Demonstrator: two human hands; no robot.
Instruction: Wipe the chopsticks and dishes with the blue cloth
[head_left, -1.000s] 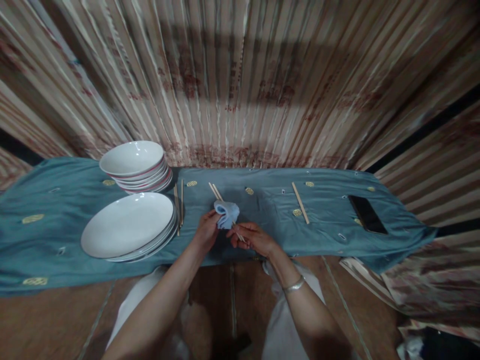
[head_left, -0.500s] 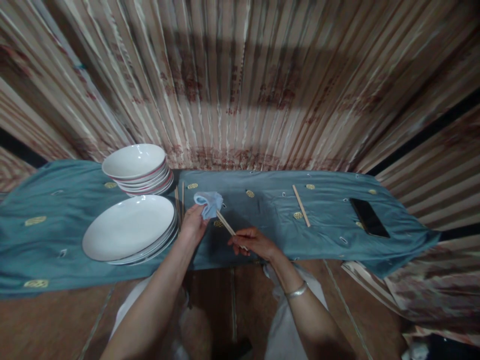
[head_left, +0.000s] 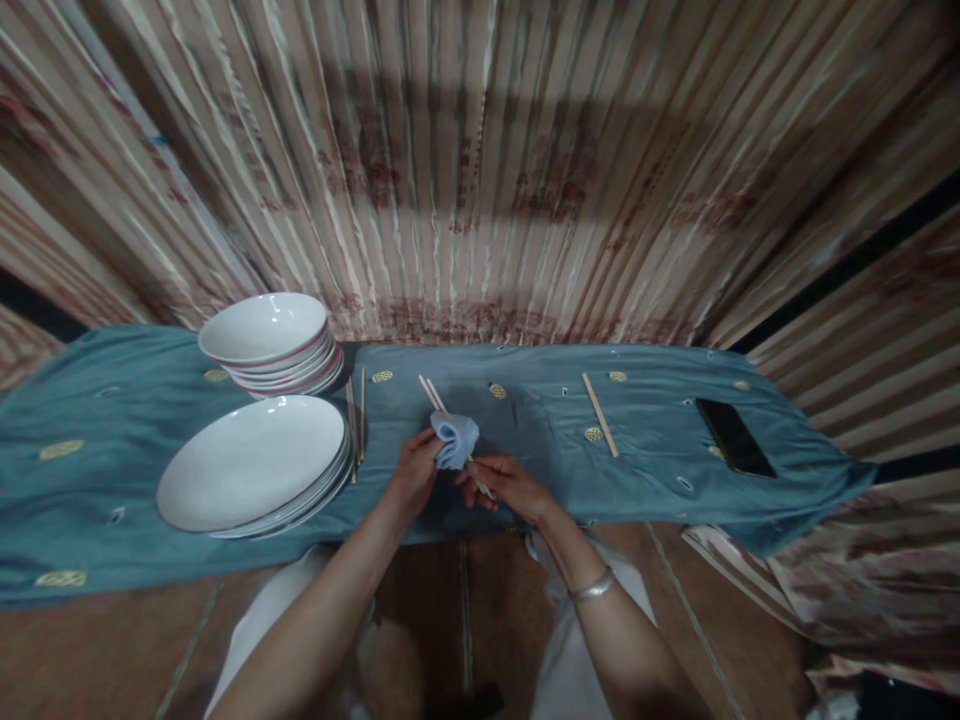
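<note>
A light blue cloth (head_left: 455,438) is pinched in my left hand (head_left: 417,468) and folded around a pair of wooden chopsticks (head_left: 433,393). The far ends of the chopsticks stick out beyond the cloth. Their near ends lie in my right hand (head_left: 511,485), whose fingers are closed on them just below the cloth. Left of my hands, more chopsticks (head_left: 363,415) rest on the tablecloth beside the plates. To the right lies another wooden chopstick or close pair (head_left: 600,415); I cannot tell which.
On the left stand a stack of white oval plates (head_left: 255,465) and, behind it, a stack of red-rimmed white bowls (head_left: 266,330). A black phone (head_left: 736,437) lies at the right on the teal tablecloth (head_left: 525,410). A pleated curtain (head_left: 480,170) hangs behind the table.
My left hand has slid the cloth along the chopsticks toward my right hand, so their far ends now show. My right hand has kept its grip in nearly the same place.
</note>
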